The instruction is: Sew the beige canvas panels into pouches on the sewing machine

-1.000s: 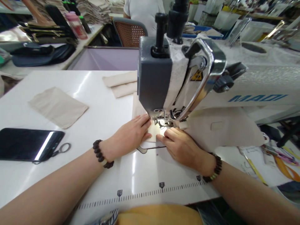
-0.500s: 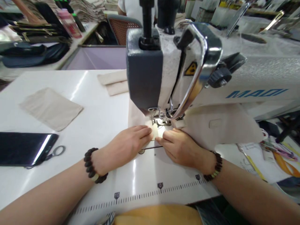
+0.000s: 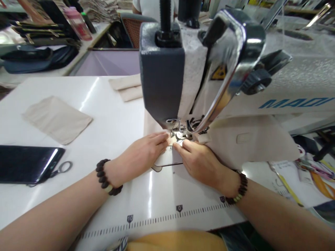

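Observation:
A large beige fabric piece [image 3: 258, 139] lies under the sewing machine [image 3: 162, 76]. It spreads out to the right beneath the machine arm and shows a small rectangular stitched patch [image 3: 243, 138]. At the lit presser foot [image 3: 180, 135], my left hand [image 3: 142, 153] has its fingers pressed together on the fabric's near edge, left of the foot; its thumb is hidden. My right hand [image 3: 200, 158], fingers curled, grips the same edge close to the foot on the right. The fingertips of both hands are a short way apart.
On the left of the white table [image 3: 104, 139] lie a loose beige fabric piece [image 3: 59, 120], a phone [image 3: 28, 164] and small thread snips [image 3: 62, 169]. Folded fabric strips [image 3: 128, 87] lie behind the machine head. Tools and papers [image 3: 309, 174] crowd the right side. A person [image 3: 150, 7] sits beyond.
The fabric's near edge has moved forward toward the presser foot, with both hands following slightly. More of the plate in front of the foot now shows. My view has shifted a little.

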`<state>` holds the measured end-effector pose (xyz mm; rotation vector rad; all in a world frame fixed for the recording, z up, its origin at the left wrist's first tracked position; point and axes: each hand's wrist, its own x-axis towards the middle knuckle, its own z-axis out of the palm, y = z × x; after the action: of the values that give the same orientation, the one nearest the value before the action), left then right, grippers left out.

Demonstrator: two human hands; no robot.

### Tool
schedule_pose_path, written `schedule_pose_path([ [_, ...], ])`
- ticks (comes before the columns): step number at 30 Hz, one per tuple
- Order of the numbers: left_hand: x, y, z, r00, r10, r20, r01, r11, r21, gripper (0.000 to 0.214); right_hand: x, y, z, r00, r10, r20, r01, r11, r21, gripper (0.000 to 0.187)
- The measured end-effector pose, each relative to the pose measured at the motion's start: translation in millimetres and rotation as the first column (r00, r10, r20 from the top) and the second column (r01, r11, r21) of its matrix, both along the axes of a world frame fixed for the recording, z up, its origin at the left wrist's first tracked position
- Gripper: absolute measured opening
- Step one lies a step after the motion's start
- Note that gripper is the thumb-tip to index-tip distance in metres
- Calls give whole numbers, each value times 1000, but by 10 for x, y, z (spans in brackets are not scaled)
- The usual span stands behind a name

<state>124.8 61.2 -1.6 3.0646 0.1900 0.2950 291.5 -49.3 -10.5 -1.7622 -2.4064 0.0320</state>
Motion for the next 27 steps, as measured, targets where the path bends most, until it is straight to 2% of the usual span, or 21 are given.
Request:
schedule_pose_path([
  [5,28,50,-39,999,3,42,-3,1000,-5,34,-12,10,-19,997,-30,64,30,1000,10,38],
  [14,89,71,-53,992,88,95,-82,994,-66,17,-21,16,-12,997,-34,74,34,999,-4,31],
  [27,98,76,-27,992,101,70,-98,994,-48,19,-24,15,2,998,-36,56,34,999,26,33],
])
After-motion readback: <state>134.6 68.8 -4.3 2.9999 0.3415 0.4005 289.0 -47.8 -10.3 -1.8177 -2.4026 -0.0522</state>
